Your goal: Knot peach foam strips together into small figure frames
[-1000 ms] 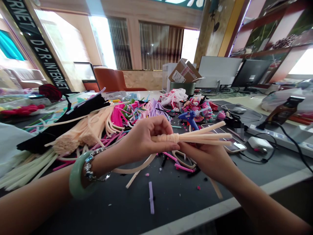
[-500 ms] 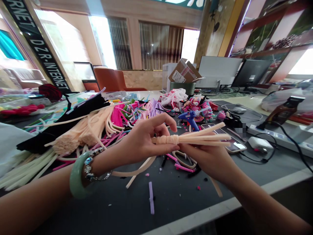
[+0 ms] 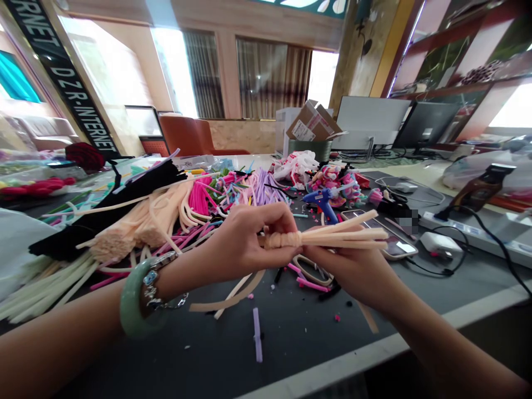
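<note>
A cream pipe-cleaner bundle (image 3: 341, 235) lies level between my hands, its wrapped part at the left and several loose stems fanning out to the right. My left hand (image 3: 260, 235), with a green bangle (image 3: 135, 299) on the wrist, has thumb and fingers closed round the wrapped part. From below, my right hand (image 3: 351, 266) holds the bundle near the end of the wrapping; its fingertips are mostly hidden behind the stems. A flat beige strip (image 3: 228, 302) curves below my left hand, and another strip end (image 3: 368, 318) shows under my right.
Heaped pipe cleaners (image 3: 160, 213) cover the left and middle of the dark table (image 3: 199, 360). A blue glue gun (image 3: 324, 204) lies behind my hands. To the right are a phone (image 3: 399, 246), white charger (image 3: 443, 244) and power strip (image 3: 482, 235). A purple piece (image 3: 257, 335) lies in front.
My left index finger has curled down onto the wrapped part. The bundle has shifted slightly left, and the flat strip below my left hand has swung a little.
</note>
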Available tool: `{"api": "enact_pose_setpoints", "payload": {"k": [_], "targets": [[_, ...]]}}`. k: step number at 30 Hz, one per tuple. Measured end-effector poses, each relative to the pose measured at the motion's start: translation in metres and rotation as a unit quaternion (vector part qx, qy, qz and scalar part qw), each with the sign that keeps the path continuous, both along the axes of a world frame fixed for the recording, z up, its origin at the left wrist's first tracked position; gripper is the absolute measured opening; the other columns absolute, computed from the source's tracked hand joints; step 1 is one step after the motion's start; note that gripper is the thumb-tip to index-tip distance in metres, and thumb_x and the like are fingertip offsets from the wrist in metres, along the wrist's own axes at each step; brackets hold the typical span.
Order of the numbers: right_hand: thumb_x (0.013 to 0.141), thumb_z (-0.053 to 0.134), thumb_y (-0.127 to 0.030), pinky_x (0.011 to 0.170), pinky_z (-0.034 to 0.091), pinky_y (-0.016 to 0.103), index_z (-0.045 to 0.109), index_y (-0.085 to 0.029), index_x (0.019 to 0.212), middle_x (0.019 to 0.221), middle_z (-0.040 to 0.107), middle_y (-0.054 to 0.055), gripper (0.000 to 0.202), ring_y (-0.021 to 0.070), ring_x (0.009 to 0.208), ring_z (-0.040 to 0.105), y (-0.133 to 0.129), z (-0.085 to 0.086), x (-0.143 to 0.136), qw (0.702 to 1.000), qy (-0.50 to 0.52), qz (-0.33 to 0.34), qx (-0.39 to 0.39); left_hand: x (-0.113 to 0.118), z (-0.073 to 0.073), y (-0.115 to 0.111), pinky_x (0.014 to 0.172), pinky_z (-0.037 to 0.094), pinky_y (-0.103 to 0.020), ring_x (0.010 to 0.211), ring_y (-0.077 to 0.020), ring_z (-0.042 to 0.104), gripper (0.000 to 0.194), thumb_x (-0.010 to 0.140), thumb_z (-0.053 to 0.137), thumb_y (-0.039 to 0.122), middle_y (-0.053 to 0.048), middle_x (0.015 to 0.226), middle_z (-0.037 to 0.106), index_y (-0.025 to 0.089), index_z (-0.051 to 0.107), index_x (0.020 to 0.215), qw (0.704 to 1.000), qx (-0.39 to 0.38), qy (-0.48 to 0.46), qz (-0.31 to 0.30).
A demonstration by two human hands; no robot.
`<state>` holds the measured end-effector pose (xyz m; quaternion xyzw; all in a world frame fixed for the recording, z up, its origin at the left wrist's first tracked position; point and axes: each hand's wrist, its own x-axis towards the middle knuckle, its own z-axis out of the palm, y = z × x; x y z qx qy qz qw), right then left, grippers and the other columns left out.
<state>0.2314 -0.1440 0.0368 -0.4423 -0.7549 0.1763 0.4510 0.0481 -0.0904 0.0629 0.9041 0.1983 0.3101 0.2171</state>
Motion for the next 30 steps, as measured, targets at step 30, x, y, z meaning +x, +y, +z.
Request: {"api": "enact_pose_setpoints", "payload": {"k": [30], "targets": [[0.084, 0.059, -0.03, 0.077, 0.049, 0.022, 0.069, -0.025, 0.104, 0.092, 0.071, -0.002, 0.024, 0.0139, 0.089, 0.064, 0.0031, -0.0061, -0.0017, 0.993, 0.091, 0.026, -0.065, -0.0014, -0.0009, 0.0018, 0.06, 0.041, -0.018, 0.063, -0.0069, 0.054, 0.014, 0.08, 0.063, 0.028, 0.002, 0.072, 0.064, 0.016, 0.063, 0.086, 0.974, 0.216, -0.015, 0.059]]}}
